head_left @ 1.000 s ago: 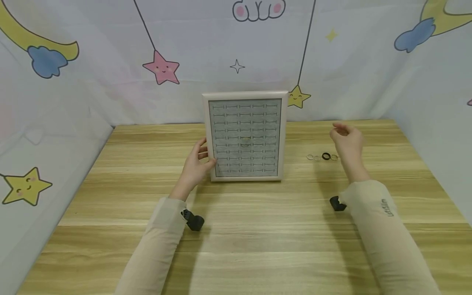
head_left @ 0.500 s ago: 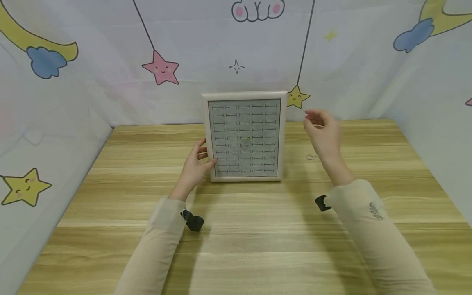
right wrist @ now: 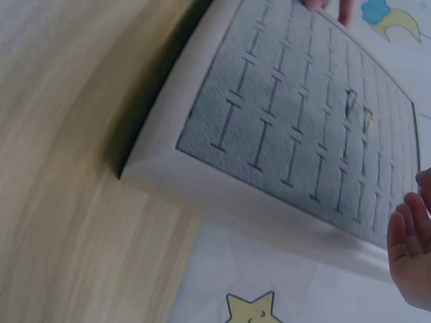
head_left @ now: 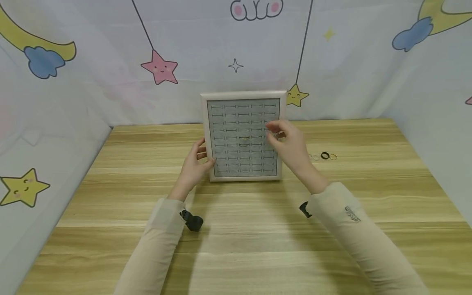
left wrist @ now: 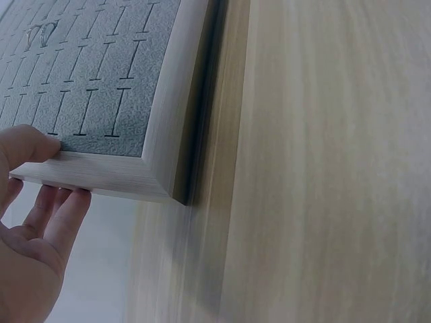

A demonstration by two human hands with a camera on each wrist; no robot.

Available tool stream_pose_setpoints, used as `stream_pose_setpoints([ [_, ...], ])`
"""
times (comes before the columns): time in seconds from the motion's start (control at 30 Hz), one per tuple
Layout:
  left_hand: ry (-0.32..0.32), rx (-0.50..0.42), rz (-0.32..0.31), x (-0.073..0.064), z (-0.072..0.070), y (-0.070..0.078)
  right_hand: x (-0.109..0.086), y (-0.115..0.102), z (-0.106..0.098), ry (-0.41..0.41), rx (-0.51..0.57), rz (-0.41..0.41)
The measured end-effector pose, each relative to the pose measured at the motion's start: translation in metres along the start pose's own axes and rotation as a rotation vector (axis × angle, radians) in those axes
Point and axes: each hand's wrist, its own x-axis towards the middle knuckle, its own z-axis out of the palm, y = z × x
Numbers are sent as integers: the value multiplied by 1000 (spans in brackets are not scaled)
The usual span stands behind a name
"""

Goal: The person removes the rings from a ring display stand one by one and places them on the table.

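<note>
Long cream sleeves [head_left: 153,250], the right one bearing small dark lettering [head_left: 352,214], possibly "Letsslim" though blurred, with compact black devices [head_left: 194,223] protruding near both wrists.

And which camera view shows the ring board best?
The head view: the whole ring board fits, small parts behind the left hand and right hand. The left wrist view catches one corner area; the right wrist view shows more, slanted and cropped.
</note>
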Motion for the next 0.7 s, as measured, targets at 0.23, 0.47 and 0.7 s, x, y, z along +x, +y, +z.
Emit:
stream_pose_setpoints([
  [0.23, -1, 0, -1, 0, 0, -1, -7, -3, 20, -116, -103, -55],
  [0.47, -4, -6, -5, 3, 0, -3, -10, -5, 36, -164, -136, -52],
  [0.7, -5, -5, 2, 3, 0, -3, -10, -5, 47, -179, -187, -52],
])
